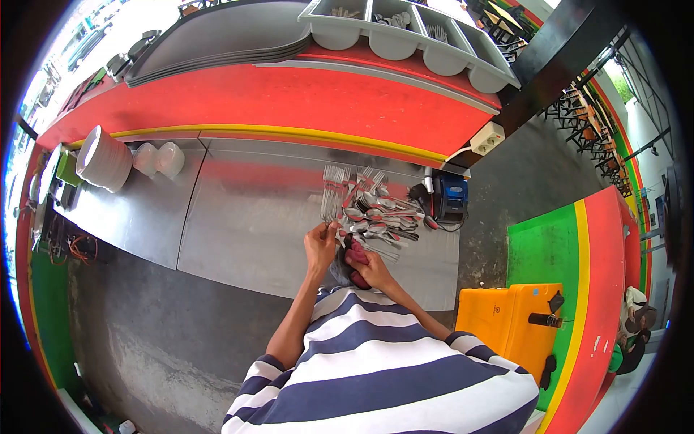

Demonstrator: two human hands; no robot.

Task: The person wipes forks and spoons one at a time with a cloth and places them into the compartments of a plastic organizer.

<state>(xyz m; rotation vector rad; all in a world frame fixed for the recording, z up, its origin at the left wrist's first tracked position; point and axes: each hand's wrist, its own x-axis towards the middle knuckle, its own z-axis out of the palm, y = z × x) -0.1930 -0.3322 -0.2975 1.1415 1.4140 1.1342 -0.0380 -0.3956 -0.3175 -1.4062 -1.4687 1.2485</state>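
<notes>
My left hand (320,247) is closed, its fingertips pinching what looks like the thin end of a piece of cutlery; its kind is hidden. Close beside it, my right hand (371,269) grips a dark red and grey cloth (356,254), which meets the left fingertips. Just beyond my left hand, several forks (334,186) lie side by side with their tines pointing away from me. To their right spreads a loose pile of spoons and other cutlery (382,213) on the metal counter (246,217).
A blue and black device (451,197) stands right of the pile. White bowls (105,163) and clear cups (159,159) are at the left. On the red ledge (289,94) sit stacked trays (217,43) and a grey cutlery holder (405,36). A yellow box (499,318) is at right.
</notes>
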